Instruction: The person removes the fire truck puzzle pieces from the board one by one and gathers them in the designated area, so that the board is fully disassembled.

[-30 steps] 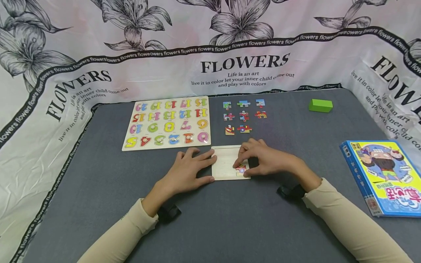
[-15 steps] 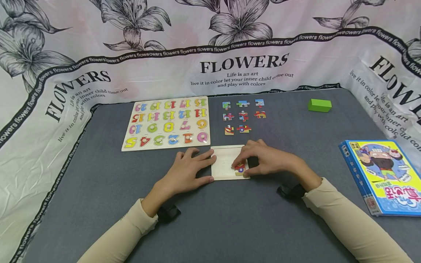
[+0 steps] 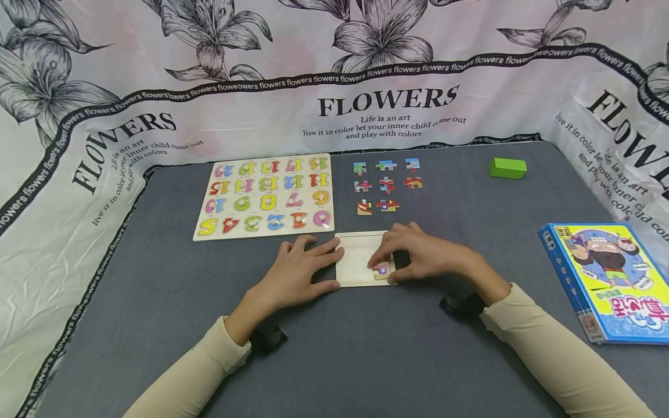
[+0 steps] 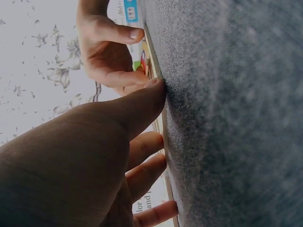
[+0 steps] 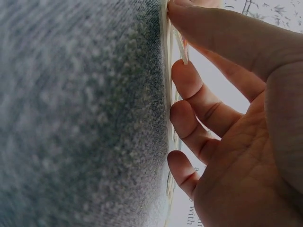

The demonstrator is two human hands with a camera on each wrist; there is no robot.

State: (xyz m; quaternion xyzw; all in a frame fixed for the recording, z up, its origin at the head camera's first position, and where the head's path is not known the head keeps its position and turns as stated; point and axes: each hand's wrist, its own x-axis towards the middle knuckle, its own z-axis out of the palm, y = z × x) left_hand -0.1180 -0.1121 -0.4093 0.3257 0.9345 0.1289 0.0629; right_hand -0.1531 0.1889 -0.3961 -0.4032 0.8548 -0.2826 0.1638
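A small pale wooden puzzle tray [image 3: 358,261] lies on the grey cloth between both hands. My left hand [image 3: 298,273] rests at its left side, fingers spread, with fingertips and thumb touching its edge. My right hand [image 3: 425,249] pinches a jigsaw piece [image 3: 382,270] at the tray's lower right corner. Red, yellow and a blue round spot show on the piece; my fingers hide part of it. In the right wrist view the piece [image 5: 182,47] stands tilted against the tray's edge. The left wrist view shows my left thumb [image 4: 149,97] on the tray's near edge.
Several jigsaw pieces [image 3: 387,186] lie in rows beyond the tray. A number board [image 3: 263,231] sits at the back left. A green block [image 3: 509,168] stands at the back right, and a blue and yellow box [image 3: 608,278] lies at the right.
Both hands keep their places. The piece under my right fingers tilts slightly: its picture went from washed out to clear red, then paler again.
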